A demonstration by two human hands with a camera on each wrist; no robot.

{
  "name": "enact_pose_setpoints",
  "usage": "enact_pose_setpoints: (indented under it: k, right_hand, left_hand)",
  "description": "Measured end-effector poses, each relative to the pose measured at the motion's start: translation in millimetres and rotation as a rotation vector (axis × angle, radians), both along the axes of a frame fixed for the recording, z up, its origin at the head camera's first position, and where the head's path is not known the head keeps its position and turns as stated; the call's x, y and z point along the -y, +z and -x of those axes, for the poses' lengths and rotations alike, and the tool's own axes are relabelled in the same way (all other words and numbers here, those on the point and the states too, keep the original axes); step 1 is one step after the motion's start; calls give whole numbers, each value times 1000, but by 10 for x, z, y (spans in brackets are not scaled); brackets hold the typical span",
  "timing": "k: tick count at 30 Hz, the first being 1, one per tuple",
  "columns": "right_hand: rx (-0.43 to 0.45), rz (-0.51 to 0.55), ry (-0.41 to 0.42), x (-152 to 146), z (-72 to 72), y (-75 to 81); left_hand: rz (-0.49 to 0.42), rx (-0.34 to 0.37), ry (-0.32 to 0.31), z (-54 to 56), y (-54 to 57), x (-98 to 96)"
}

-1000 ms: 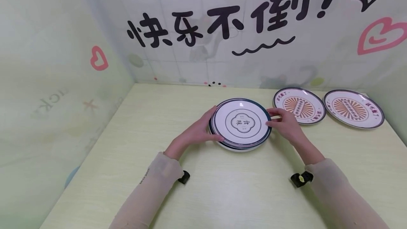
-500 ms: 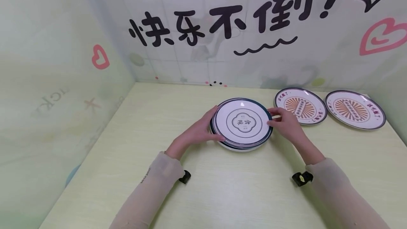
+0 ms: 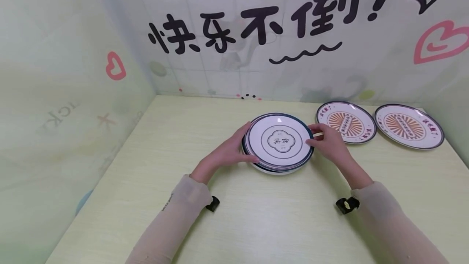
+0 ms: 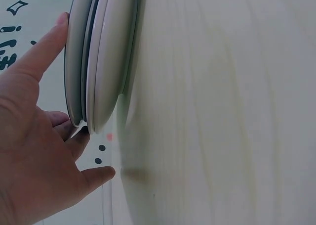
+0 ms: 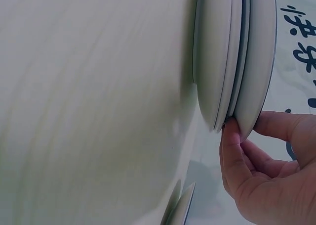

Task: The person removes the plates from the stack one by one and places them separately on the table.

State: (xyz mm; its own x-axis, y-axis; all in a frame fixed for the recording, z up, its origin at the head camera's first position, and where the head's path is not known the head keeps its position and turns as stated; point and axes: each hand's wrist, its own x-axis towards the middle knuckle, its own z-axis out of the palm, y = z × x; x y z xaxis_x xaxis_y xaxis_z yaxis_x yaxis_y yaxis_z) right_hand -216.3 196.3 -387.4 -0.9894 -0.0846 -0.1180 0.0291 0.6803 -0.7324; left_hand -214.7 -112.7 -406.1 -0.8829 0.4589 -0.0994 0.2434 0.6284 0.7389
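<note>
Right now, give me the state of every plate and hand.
Plate stack: several plates, piled.
Top plate: face up.
Left hand: gripping the stack's edge.
Right hand: pinching the top plate's edge.
Left sunburst plate: face up, partly behind the right hand.
Right sunburst plate: face up.

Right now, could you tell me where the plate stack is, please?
In the head view, the plate stack sits between the left hand and right hand, left of two orange-patterned plates.

White on the top plate [image 3: 281,141], dark-rimmed with a four-lobed dark print — white, too, but with orange sunbursts on the middle plate [image 3: 346,122] and rightmost plate [image 3: 408,126] — and pale yellow-green on the wood-grained table [image 3: 271,223].
</note>
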Motion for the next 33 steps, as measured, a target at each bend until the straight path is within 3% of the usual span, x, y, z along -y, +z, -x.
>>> enact_pose_setpoints:
  k: [14,27,33]
  right_hand:
    - [-1,-5,52,-61,21,46]
    - [88,130,67,-158,46,59]
    - [86,128,61,-162,15,82]
  left_hand:
    - [9,-17,-9,-6,2,-8]
    - [20,-14,-2,-31,21,2]
    - [25,-23,-11,-21,30,1]
